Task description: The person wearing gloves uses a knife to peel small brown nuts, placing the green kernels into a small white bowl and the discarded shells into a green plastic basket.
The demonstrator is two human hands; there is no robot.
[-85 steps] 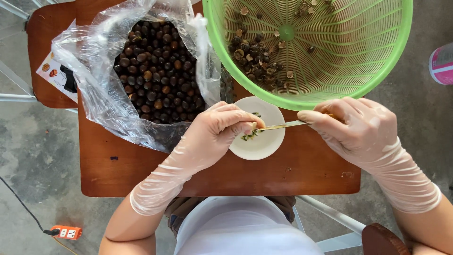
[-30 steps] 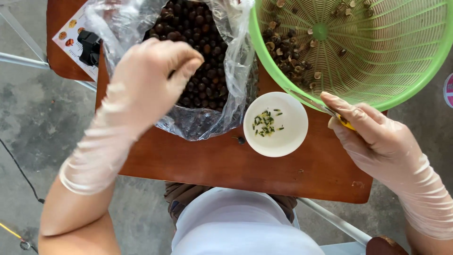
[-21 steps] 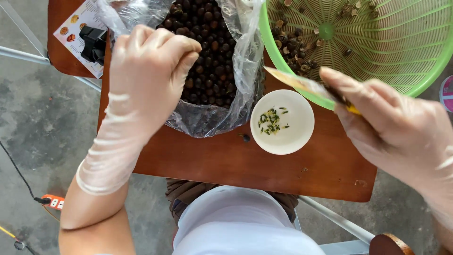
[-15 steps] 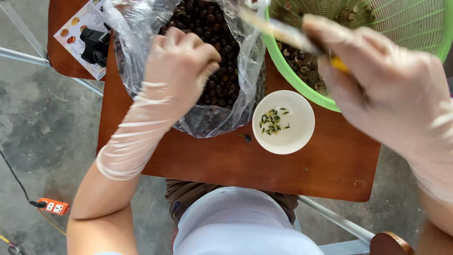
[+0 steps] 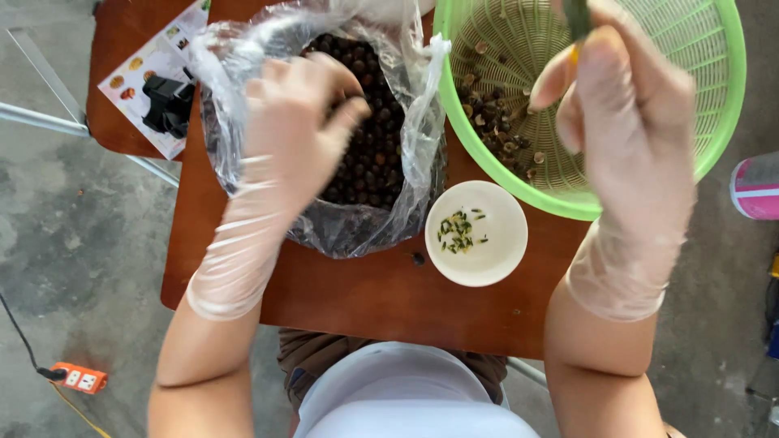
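Observation:
My left hand (image 5: pixel 296 122), in a thin clear glove, reaches into an open plastic bag (image 5: pixel 324 235) full of small dark round seeds (image 5: pixel 381 146), its fingers curled down among them. My right hand (image 5: pixel 625 122), also gloved, is raised close to the camera above the green plastic basket (image 5: pixel 714 105) and grips a small knife with a yellow handle (image 5: pixel 574 32), mostly hidden by the fingers. Between the bag and the basket stands a small white bowl (image 5: pixel 495 251) with a few green bits in it.
Everything rests on a small brown wooden table (image 5: pixel 365 300). The basket holds brown shell scraps (image 5: pixel 495 122). A printed card and a black object (image 5: pixel 166 101) lie at the far left. An orange power strip (image 5: pixel 79 378) lies on the concrete floor, and a pink container (image 5: pixel 756 186) stands at the right.
My left hand has gone from the bowl up into the bag of seeds. My right hand has lifted the knife from the table edge up over the basket, nearer the camera.

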